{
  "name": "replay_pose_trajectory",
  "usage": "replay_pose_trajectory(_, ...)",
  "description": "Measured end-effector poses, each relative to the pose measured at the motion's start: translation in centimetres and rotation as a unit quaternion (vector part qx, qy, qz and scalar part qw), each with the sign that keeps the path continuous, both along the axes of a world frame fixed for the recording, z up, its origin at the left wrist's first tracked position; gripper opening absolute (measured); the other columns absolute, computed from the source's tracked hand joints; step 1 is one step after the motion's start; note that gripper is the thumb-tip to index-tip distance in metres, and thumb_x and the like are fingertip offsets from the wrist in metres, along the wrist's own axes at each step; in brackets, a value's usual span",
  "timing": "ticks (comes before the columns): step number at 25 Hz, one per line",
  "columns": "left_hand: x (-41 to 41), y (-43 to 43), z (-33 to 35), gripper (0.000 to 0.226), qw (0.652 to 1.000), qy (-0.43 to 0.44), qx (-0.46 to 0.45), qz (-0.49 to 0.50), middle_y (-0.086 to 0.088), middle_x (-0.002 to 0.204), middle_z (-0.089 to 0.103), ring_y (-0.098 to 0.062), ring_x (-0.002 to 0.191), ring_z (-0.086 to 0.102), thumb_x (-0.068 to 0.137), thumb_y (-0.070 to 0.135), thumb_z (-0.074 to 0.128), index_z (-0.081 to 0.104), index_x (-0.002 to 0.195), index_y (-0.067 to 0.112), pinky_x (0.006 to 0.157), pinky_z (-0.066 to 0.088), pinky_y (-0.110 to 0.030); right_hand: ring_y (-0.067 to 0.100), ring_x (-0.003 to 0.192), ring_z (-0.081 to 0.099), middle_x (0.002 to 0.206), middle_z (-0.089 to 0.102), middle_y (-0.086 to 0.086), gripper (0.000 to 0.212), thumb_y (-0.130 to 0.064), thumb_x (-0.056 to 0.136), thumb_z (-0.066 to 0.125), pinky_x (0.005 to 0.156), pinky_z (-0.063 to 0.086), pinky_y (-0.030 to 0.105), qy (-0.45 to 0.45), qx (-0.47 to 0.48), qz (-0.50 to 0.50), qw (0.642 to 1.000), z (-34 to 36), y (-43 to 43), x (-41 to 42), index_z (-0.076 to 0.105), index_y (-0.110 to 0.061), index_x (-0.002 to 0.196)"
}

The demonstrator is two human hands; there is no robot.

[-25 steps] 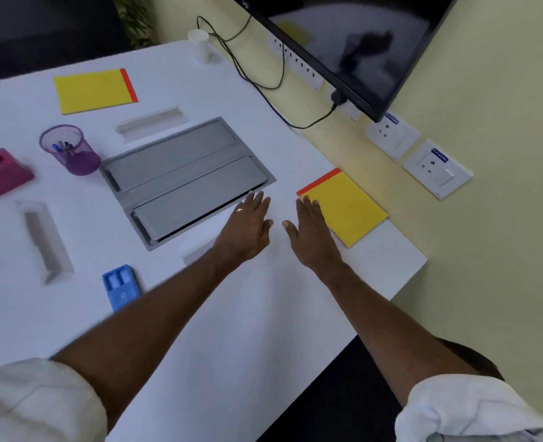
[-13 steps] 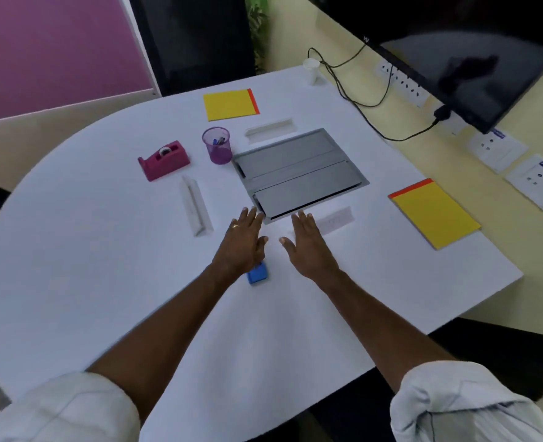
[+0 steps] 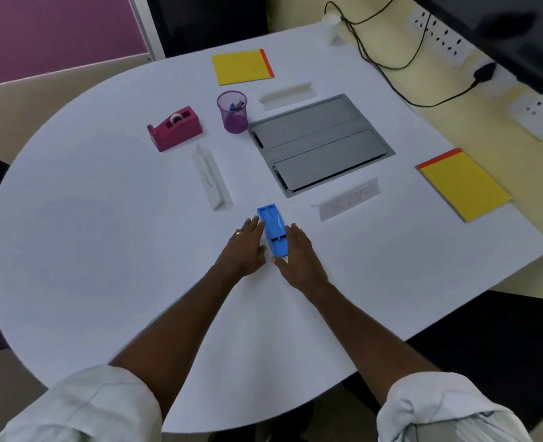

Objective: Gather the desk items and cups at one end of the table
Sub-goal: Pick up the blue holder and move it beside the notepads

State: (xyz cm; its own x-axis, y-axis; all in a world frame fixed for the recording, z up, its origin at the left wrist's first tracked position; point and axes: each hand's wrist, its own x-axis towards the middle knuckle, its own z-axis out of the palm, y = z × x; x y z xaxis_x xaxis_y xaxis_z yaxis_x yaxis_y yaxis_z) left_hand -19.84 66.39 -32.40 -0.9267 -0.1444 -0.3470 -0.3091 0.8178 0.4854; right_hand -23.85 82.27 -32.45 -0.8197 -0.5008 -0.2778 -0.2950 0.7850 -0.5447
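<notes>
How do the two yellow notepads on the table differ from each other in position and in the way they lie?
The far notepad lies at the far side of the table, beyond the purple pen cup; the near notepad lies by the right edge. The far notepad has its orange strip on its right side; the near notepad has it on its far-left side. The near notepad looks larger, being closer. Both are yellow, flat and untouched by either hand.

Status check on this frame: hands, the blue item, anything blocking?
Left hand and right hand open, flat on table, flanking blue stapler. Stapler not lifted. White name tent just beyond, apart from it; nothing blocking.
</notes>
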Motion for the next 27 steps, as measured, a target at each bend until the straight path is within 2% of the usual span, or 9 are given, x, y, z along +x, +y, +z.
replay_pose_trajectory(3,-0.5,0.0,-1.7,0.072,0.997,-0.018,0.077,0.012,-0.010,0.166,0.012,-0.025,0.153,0.016,0.097,0.017,0.053,0.014,0.156,0.007,0.121,0.015,-0.030,0.024,0.145,0.032,0.156,0.033,0.009,0.083,-0.030,0.088,0.071,0.117,0.036,0.033,-0.001,0.005,-0.053,0.999,-1.7,-1.7,0.7,0.025,-0.006,0.152)
replay_pose_trajectory(5,-0.5,0.1,-2.0,0.071,0.989,-0.009,0.147,0.022,-0.011,0.161,0.026,-0.027,0.147,0.030,0.094,0.013,0.055,0.019,0.155,0.006,0.109,0.022,-0.020,0.024,0.131,0.045,0.144,0.045,0.009,0.078,-0.027,0.085,0.074,0.105,0.047,0.033,0.016,0.000,-0.085,0.996,-2.4,-2.7,0.9,0.032,-0.007,0.148)
replay_pose_trajectory(8,-0.6,-0.2,-2.7,0.065,0.978,0.032,0.203,0.033,-0.013,0.151,0.044,-0.028,0.135,0.047,0.094,0.012,0.053,0.025,0.153,0.007,0.098,0.030,-0.020,0.024,0.120,0.051,0.133,0.052,0.008,0.072,-0.024,0.085,0.073,0.091,0.049,0.031,0.038,-0.011,-0.130,0.991,-2.8,-4.1,0.3,0.037,-0.009,0.145)
replay_pose_trajectory(11,-0.7,-0.3,-2.6,0.059,0.965,0.054,0.245,0.071,-0.010,0.151,0.046,-0.026,0.137,0.047,0.098,0.010,0.048,0.026,0.153,0.010,0.102,0.032,-0.021,0.022,0.121,0.051,0.133,0.054,0.008,0.073,-0.022,0.083,0.075,0.094,0.047,0.029,0.046,-0.031,-0.156,0.986,-2.8,-4.5,0.1,0.039,-0.009,0.145)
replay_pose_trajectory(14,-1.5,-0.7,-1.2,0.055,0.930,0.074,0.319,0.165,-0.005,0.152,0.046,-0.021,0.137,0.048,0.101,0.012,0.046,0.029,0.153,0.016,0.108,0.037,-0.028,0.024,0.123,0.051,0.133,0.056,0.009,0.073,-0.016,0.081,0.077,0.099,0.046,0.031,0.059,-0.057,-0.158,0.984,-1.8,-4.3,-0.3,0.042,-0.008,0.144)
replay_pose_trajectory(17,-3.6,-2.7,0.3,0.057,0.918,0.091,0.301,0.243,-0.005,0.157,0.039,-0.020,0.132,0.053,0.101,0.017,0.049,0.029,0.154,0.015,0.112,0.039,-0.034,0.026,0.123,0.051,0.135,0.055,0.011,0.072,-0.010,0.081,0.076,0.101,0.045,0.032,0.077,-0.085,-0.122,0.986,-0.1,-3.5,-1.5,0.043,-0.005,0.144)
replay_pose_trajectory(19,-5.0,-3.8,1.4,0.057,0.924,0.091,0.279,0.245,-0.009,0.156,0.039,-0.023,0.125,0.058,0.098,0.017,0.056,0.035,0.152,0.013,0.112,0.042,-0.038,0.025,0.125,0.049,0.137,0.054,0.011,0.072,-0.009,0.082,0.074,0.102,0.042,0.029,0.087,-0.093,-0.104,0.986,1.3,-2.7,-2.6,0.041,-0.006,0.146)
replay_pose_trajectory(23,-7.7,-3.8,3.7,0.048,0.929,0.089,0.291,0.212,-0.013,0.138,0.057,-0.031,0.120,0.061,0.093,0.017,0.066,0.053,0.139,0.006,0.107,0.047,-0.048,0.025,0.129,0.048,0.139,0.053,0.013,0.068,-0.004,0.086,0.069,0.108,0.039,0.030,0.104,-0.100,-0.077,0.987,4.0,-0.2,-5.2,0.039,-0.005,0.147)
replay_pose_trajectory(27,-11.2,-1.5,6.2,0.042,0.930,0.097,0.293,0.201,-0.013,0.124,0.066,-0.031,0.112,0.065,0.093,0.021,0.067,0.060,0.131,0.005,0.103,0.050,-0.049,0.031,0.136,0.046,0.143,0.049,0.020,0.061,0.004,0.089,0.063,0.117,0.037,0.041,0.140,-0.092,-0.062,0.984,5.9,3.0,-9.0,0.039,0.002,0.146)
